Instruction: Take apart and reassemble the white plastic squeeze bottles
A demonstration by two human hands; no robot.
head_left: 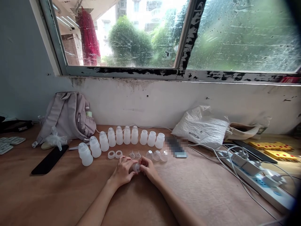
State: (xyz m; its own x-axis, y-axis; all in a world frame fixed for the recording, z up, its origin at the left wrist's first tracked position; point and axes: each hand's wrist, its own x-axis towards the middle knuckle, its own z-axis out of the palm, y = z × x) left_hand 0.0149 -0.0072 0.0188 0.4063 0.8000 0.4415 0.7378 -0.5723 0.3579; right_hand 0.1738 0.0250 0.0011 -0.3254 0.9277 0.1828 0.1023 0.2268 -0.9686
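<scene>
Both hands together at lower centre of the frame: left hand (pixel 122 171) and right hand (pixel 148 169) meeting around a small clear plastic piece (pixel 136 167), fingers of each closed on it from either side, held just above the wooden table (pixel 70 191). Forearms running in from the bottom edge, converging toward the piece, wrists low near the tabletop. No readable writing anywhere; print on the white padded bag (pixel 199 128) at centre right too small to make out, phone (pixel 176 147) beside it blurred. Just beyond the fingers, a short line of loose parts: two white rings (pixel 115 154) and several clear caps (pixel 152 155). Behind those, an arc of translucent white bottles (pixel 122 138) curving from centre toward the left. Farther left, a grey backpack (pixel 68 116) against the wall and a dark phone (pixel 50 159) lying flat. At lower right, a white power strip (pixel 261 182) with plugs and cables, yellow strips (pixel 272 147) beyond it.
</scene>
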